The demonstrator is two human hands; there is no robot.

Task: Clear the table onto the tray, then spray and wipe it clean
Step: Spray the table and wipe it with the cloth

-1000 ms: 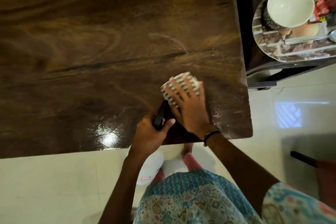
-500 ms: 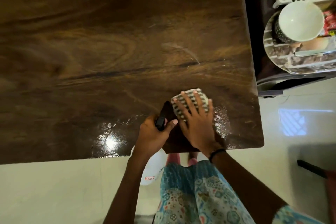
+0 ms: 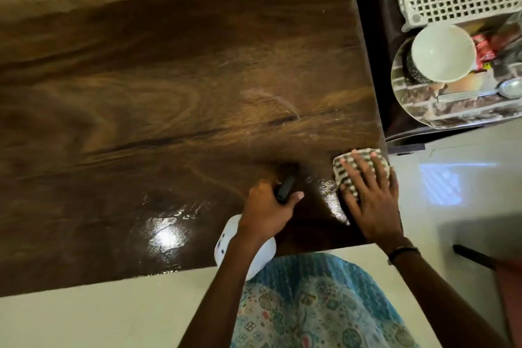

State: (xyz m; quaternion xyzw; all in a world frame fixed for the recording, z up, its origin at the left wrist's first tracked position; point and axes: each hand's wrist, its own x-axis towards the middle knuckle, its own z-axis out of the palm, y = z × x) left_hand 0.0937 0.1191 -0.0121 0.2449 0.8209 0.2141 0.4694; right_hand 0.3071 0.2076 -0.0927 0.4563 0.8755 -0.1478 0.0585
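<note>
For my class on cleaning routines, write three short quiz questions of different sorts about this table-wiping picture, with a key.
1. True or false: the right hand lies flat on the checked cloth near the table's right edge.
2. Multiple choice: the left hand grips A) a spoon, B) the spray bottle, C) a bowl.
3. Fill in: the white bowl rests on the round ____ beside the table.

Key:
1. True.
2. B.
3. Tray.
</note>
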